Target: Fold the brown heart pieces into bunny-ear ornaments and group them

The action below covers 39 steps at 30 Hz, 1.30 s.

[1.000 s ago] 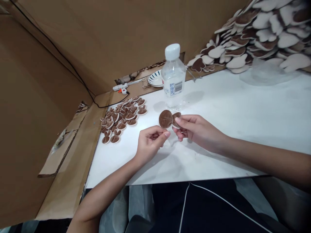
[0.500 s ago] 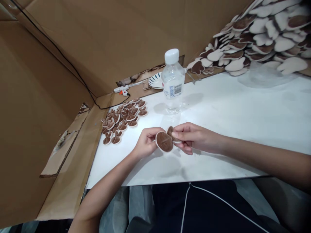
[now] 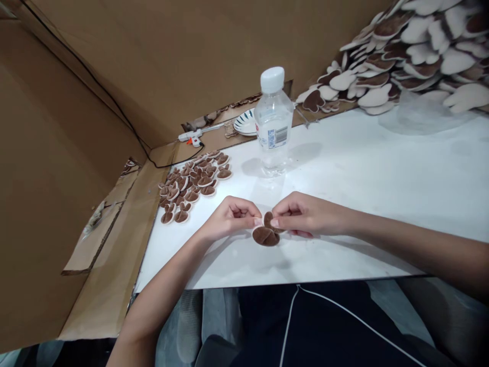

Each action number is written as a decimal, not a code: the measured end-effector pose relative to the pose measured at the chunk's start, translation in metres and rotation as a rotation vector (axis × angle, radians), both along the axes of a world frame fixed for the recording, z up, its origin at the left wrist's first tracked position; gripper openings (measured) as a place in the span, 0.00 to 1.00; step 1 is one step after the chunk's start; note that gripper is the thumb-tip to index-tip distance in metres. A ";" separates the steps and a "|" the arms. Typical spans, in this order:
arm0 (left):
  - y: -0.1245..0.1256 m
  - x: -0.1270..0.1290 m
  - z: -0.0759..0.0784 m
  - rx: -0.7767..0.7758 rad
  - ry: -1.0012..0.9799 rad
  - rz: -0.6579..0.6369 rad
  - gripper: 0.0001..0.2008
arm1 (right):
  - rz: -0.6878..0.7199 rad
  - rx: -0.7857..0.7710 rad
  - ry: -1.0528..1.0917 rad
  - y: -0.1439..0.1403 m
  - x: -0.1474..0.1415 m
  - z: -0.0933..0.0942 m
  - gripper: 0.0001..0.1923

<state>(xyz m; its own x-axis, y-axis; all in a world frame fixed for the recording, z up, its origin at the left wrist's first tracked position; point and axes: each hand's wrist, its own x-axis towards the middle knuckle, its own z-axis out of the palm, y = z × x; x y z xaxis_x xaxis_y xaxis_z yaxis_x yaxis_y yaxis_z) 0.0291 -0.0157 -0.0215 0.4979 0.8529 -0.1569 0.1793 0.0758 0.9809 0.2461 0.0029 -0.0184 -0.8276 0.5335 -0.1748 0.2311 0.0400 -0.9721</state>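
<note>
Low over the white table a brown, white-edged bunny-shaped fabric piece (image 3: 266,236) is between my two hands, its round part toward me and its ear lobes pointing away. My right hand (image 3: 301,214) pinches it by the right ear, thumb on top. My left hand (image 3: 237,216) is closed, thumb and forefinger pinching at the piece's upper left edge; a small whitish bit shows at those fingertips. Left of my hands lies a cluster of similar brown bunny-shaped pieces (image 3: 191,181) on the table.
Beyond my hands a clear water bottle (image 3: 273,122) with a white cap stands upright. Behind it are a striped dish (image 3: 244,123) and a white glue gun (image 3: 194,137) with a black cord. A large heap of brown and white pieces (image 3: 416,61) rises back right beside clear plastic (image 3: 420,114). Cardboard walls (image 3: 214,51) enclose the table.
The bunny-shaped piece has tipped flatter and sunk slightly toward the table. My left hand has shifted from behind its round part to its upper left edge; my right hand keeps its pinch.
</note>
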 end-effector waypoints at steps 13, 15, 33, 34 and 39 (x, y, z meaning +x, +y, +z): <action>-0.022 0.022 0.000 0.794 0.336 0.211 0.06 | -0.379 0.284 -0.078 -0.009 -0.008 -0.002 0.18; -0.024 0.023 -0.004 0.941 0.349 0.233 0.05 | -0.438 0.280 -0.051 -0.009 -0.008 -0.002 0.17; -0.004 0.006 -0.006 0.048 -0.123 0.200 0.19 | -0.187 0.682 0.170 -0.004 -0.002 -0.009 0.15; -0.006 0.007 -0.004 0.063 -0.119 0.191 0.18 | -0.167 0.737 0.183 -0.004 -0.002 -0.010 0.15; -0.016 0.012 0.008 0.141 -0.083 0.211 0.09 | -0.144 0.839 0.184 -0.003 -0.002 -0.012 0.15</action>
<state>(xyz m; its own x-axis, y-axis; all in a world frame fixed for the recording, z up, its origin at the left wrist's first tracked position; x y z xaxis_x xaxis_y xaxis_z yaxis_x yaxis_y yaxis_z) 0.0412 -0.0312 -0.0130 0.3133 0.9496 0.0050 0.0929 -0.0359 0.9950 0.2442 0.0000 -0.0305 -0.7186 0.5275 0.4531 0.1308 0.7425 -0.6570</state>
